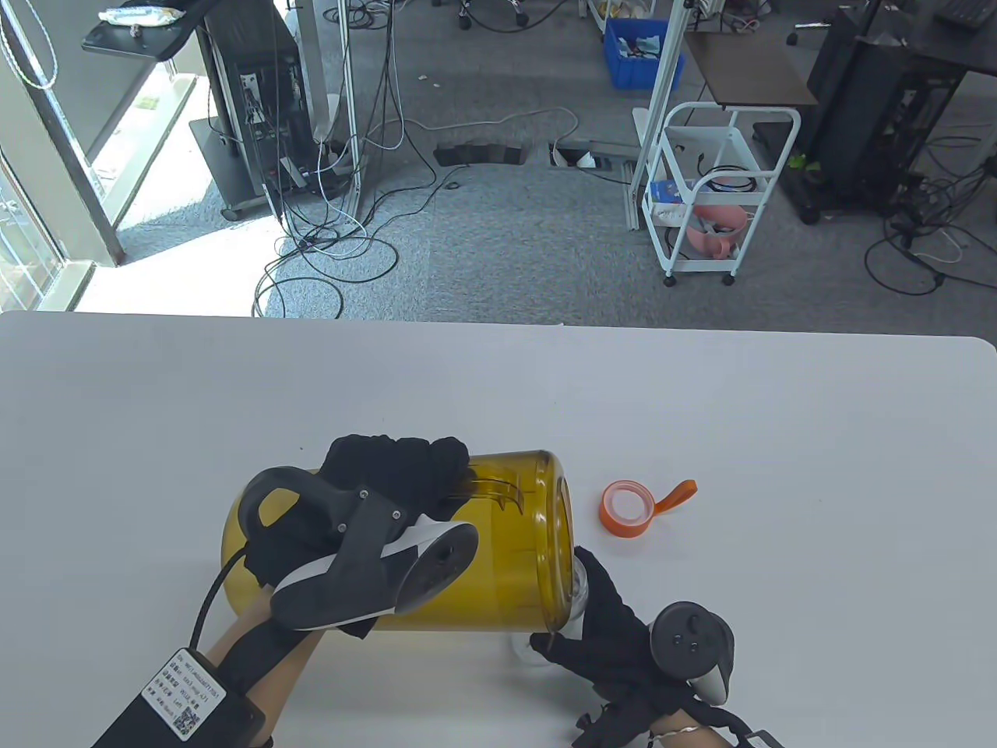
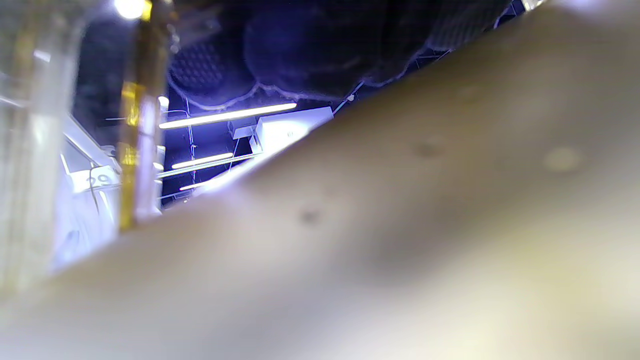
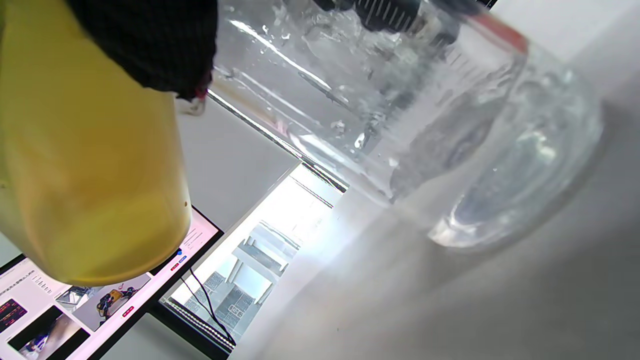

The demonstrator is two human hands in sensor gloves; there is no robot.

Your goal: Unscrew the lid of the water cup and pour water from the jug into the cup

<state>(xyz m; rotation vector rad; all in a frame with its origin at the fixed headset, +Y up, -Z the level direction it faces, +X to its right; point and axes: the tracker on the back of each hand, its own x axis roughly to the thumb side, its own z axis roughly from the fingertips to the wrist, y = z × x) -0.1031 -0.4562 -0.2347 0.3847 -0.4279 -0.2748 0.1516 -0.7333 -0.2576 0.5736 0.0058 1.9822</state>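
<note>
Amber jug [image 1: 498,538] is being tipped by the left hand [image 1: 389,475], clamped on its handle, over the clear cup [image 3: 400,125] being gripped by the right hand [image 1: 615,631] near the table's [image 1: 779,436] front edge. Pouring is being done; the orange lid [image 1: 627,509] is lying off beside it. Next, the jug is probably to be righted steadily.

A translucent amber plastic jug [image 1: 498,538], a clear glass cup [image 3: 450,150], an orange round lid [image 1: 627,509] and black gloves are showing against the white counter [image 1: 779,436].
</note>
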